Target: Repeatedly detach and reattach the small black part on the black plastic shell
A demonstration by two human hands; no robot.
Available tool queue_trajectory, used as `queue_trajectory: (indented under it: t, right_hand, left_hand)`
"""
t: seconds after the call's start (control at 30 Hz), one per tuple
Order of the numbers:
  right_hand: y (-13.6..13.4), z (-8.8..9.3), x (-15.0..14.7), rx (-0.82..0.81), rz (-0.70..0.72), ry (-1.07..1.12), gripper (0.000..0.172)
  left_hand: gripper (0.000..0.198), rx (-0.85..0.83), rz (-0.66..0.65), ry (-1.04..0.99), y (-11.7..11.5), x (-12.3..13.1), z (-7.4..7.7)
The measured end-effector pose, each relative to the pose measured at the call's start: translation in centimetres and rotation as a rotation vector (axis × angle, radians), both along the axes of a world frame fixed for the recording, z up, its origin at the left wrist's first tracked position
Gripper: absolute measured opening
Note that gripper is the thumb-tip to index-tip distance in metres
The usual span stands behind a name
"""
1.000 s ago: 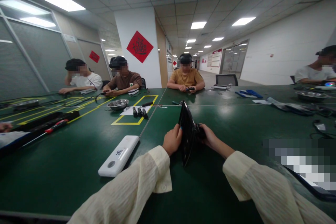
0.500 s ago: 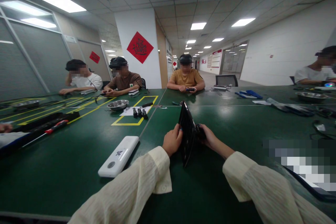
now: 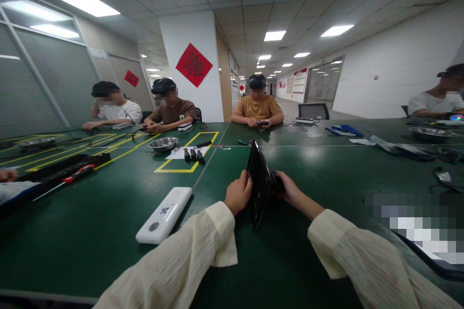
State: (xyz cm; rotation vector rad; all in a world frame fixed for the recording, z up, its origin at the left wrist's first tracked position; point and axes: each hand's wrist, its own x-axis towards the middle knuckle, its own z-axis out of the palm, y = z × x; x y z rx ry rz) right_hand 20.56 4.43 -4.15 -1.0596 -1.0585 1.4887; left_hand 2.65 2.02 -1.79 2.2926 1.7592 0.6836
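Note:
A thin, glossy black panel (image 3: 258,188) stands nearly edge-on to me over the green table (image 3: 290,270). The fingers of my left hand (image 3: 238,193) are closed on its left face. My right hand (image 3: 290,189) grips a dark part on the panel's right side; its fingertips and the shape of that part are mostly hidden. Left of my left forearm lies a white power bank (image 3: 165,216) marked 26.
Beyond my hands are small black parts (image 3: 194,156) on white paper and a metal bowl (image 3: 163,145). A red-handled screwdriver (image 3: 79,174) lies at left. A blurred-out device (image 3: 424,236) sits at right. Several people sit around the table.
Both hands keep the same hold on the black panel. The view has shifted only very slightly.

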Motion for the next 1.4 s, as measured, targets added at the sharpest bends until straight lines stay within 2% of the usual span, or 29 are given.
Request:
queue_trajectory:
  t: [0.4, 0.67, 0.83, 1.07, 1.23, 1.4]
  right_hand:
    - [-0.19, 0.28, -0.15, -0.049, -0.039, 0.024, 0.019]
    - [-0.48, 0.79, -0.42, -0.065, -0.057, 0.009, 0.018]
    - [-0.50, 0.73, -0.37, -0.050, -0.055, 0.006, 0.018]
    - [-0.48, 0.62, -0.27, -0.053, -0.041, 0.021, 0.018]
    - [-0.50, 0.64, -0.24, -0.049, -0.035, 0.025, 0.017]
    - [-0.32, 0.40, -0.16, -0.036, -0.029, 0.024, 0.017]
  left_hand:
    - [0.023, -0.016, -0.029, -0.078, -0.16, -0.03, 0.27]
    - [0.032, -0.011, -0.021, -0.095, 0.33, -0.16, -0.13]
    - [0.041, 0.002, -0.064, -0.107, 0.53, -0.15, -0.16]
    - [0.030, -0.030, 0.022, -0.028, 0.06, 0.06, 0.25]
    - [0.037, -0.038, 0.033, -0.056, 0.06, -0.02, 0.11]
    - [0.043, -0.038, -0.013, -0.063, 0.20, -0.05, 0.03]
